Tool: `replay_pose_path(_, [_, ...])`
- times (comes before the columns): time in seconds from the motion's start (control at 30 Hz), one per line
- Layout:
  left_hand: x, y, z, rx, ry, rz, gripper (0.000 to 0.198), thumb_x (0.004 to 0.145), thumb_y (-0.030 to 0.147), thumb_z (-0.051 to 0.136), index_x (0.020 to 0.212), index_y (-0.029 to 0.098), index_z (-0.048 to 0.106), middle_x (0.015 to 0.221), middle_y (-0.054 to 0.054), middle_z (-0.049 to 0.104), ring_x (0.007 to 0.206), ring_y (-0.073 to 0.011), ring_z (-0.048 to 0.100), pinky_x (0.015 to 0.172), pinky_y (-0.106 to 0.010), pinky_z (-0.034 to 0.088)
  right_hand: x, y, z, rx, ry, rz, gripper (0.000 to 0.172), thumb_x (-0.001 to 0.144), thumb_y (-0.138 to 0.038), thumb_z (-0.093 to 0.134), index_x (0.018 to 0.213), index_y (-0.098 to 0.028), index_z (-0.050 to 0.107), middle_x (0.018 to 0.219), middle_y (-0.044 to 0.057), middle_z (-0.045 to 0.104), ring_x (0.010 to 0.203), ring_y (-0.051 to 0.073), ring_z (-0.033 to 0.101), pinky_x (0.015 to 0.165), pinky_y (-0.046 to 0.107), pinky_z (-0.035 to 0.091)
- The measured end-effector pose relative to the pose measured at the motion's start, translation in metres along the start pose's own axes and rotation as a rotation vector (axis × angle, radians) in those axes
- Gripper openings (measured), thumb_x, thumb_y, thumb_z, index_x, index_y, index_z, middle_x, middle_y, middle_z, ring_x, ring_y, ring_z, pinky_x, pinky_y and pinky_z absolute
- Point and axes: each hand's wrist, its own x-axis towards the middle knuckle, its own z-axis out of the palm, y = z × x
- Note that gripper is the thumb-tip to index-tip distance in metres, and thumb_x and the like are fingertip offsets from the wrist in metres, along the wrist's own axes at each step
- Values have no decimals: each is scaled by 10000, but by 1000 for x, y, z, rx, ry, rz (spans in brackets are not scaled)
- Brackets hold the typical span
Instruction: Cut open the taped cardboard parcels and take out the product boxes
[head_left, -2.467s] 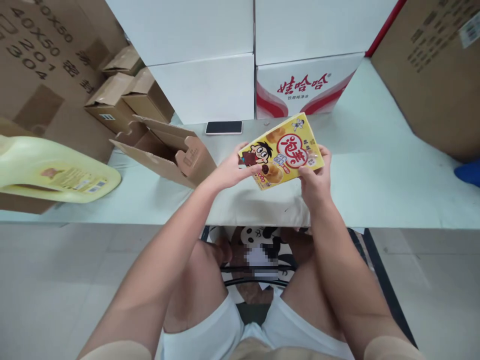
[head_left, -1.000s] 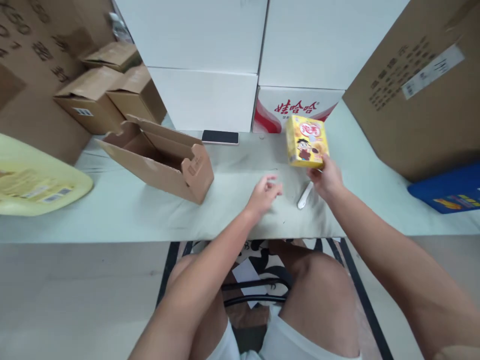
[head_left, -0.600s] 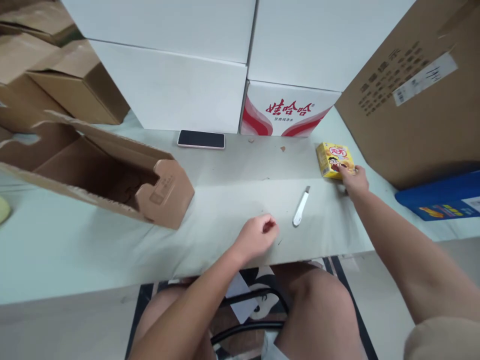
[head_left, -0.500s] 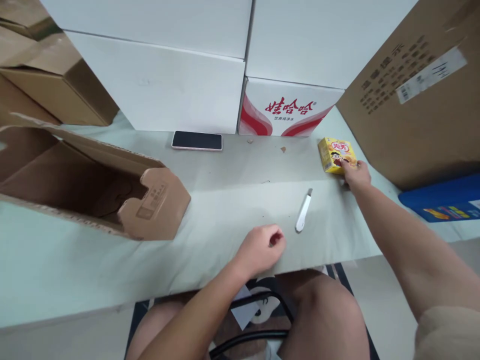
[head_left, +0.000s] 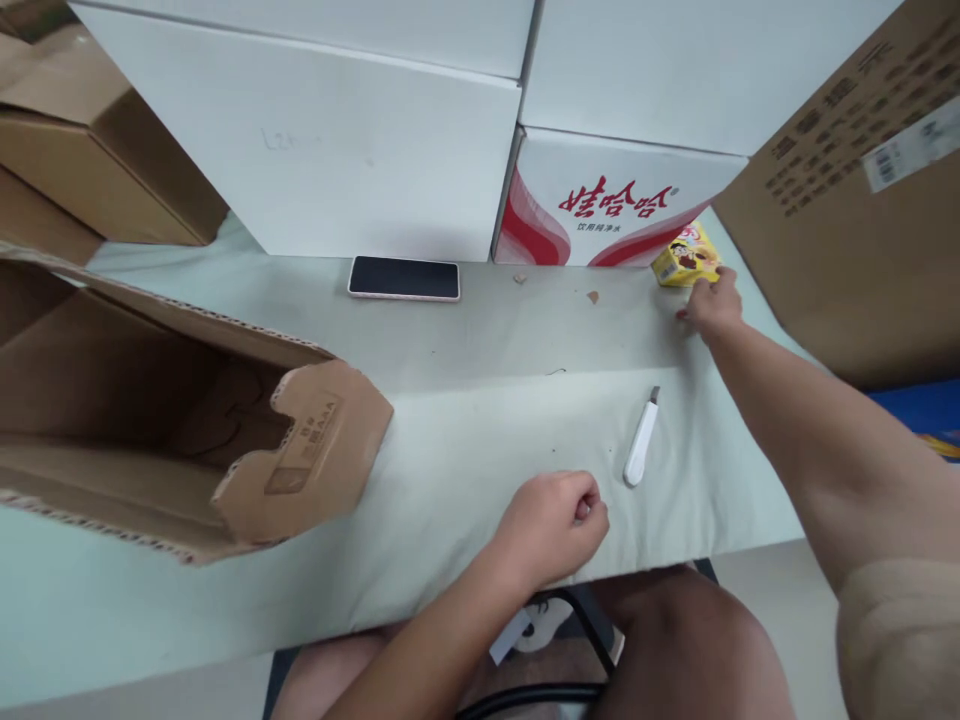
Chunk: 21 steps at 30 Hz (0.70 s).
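Observation:
My right hand (head_left: pixel 714 300) reaches to the back right of the table, its fingertips at the near edge of a small yellow snack box (head_left: pixel 686 258). The thumb stands apart from the box, and the fingers are not wrapped round it. The box sits against the red-and-white carton, close to a large brown carton. My left hand (head_left: pixel 555 525) rests at the table's front edge, curled into a loose fist with nothing visible in it. To its right lies a white utility knife (head_left: pixel 642 440), its blade end pointing away from me.
An open cardboard box (head_left: pixel 330 440) stands on the left. A phone (head_left: pixel 405 279) lies by the white cartons (head_left: pixel 375 150), with the red-and-white carton (head_left: pixel 615 215) to their right. A large brown carton (head_left: pixel 817 260) borders the right side. Small scraps (head_left: pixel 593 297) dot the green tablecloth (head_left: pixel 465 430).
My right hand has pushed the yellow snack box farther back, against the red-and-white carton, and its thumb is now clear of it. My left hand stays curled. The view has shifted slightly.

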Motion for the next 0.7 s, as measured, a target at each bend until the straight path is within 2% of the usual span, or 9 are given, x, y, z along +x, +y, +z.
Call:
replay_pose_path(0.1, [-5, 3, -3, -28, 13, 13, 154, 843, 248, 499, 691, 221, 496, 692, 12, 599, 649, -150, 523, 638, -282, 352, -24, -27, -11, -35, 23, 23, 247, 989, -219, 425, 1230, -200, 474, 1223, 166, 631, 578, 106, 558, 672, 327, 427])
replay_pose_path(0.2, [-12, 4, -6, -11, 59, 48, 233, 845, 252, 501, 634, 224, 407, 615, 22, 508, 604, -148, 453, 610, -296, 304, -63, -75, -16, -14, -90, -69, 139, 998, -239, 448, 1080, -199, 552, 1231, 126, 656, 616, 82, 595, 625, 286, 427])
replay_pose_path(0.3, [-17, 2, -7, 16, 103, 110, 335, 836, 242, 511, 576, 220, 301, 549, 25, 387, 563, -148, 338, 590, -321, 240, -129, -139, -15, 39, -313, -247, 122, 996, -259, 513, 1009, -191, 614, 1121, 75, 696, 753, 100, 669, 639, 239, 481])
replay_pose_path(0.37, [-19, 0, -7, -19, 110, 118, 371, 820, 226, 519, 552, 219, 263, 526, 24, 335, 546, -149, 288, 578, -335, 220, -184, -180, -8, 113, -487, -437, 140, 974, -290, 580, 1043, -188, 646, 1123, 63, 686, 899, 141, 697, 692, 245, 549])
replay_pose_path(0.43, [-23, 0, -8, -86, 111, 115, 390, 807, 216, 522, 540, 219, 238, 514, 22, 309, 539, -148, 273, 564, -347, 211, -237, -209, 8, 163, -634, -568, 284, 908, -387, 698, 1125, -209, 655, 1123, 44, 670, 1013, 189, 692, 765, 293, 601])
replay_pose_path(0.53, [-31, 2, -12, -146, 124, 119, 397, 786, 203, 520, 539, 215, 208, 510, 21, 268, 536, -147, 235, 554, -362, 193, -287, -226, 47, 301, -790, -568, 483, 818, -486, 780, 1213, -261, 619, 1055, 3, 653, 1016, 204, 693, 838, 400, 627])
replay_pose_path(0.63, [-42, 4, -19, -161, 118, 109, 391, 773, 192, 519, 542, 213, 204, 510, 21, 259, 534, -145, 212, 553, -370, 186, -300, -221, 79, 409, -879, -481, 604, 694, -422, 885, 1199, -282, 586, 923, -24, 651, 922, 193, 692, 821, 436, 644])
replay_pose_path(0.7, [-48, 5, -25, -172, 114, 110, 381, 775, 194, 516, 542, 213, 215, 508, 17, 290, 538, -146, 245, 557, -369, 195, -301, -218, 82, 329, -922, -338, 649, 647, -357, 912, 1197, -282, 575, 916, -5, 670, 844, 198, 687, 737, 422, 656])
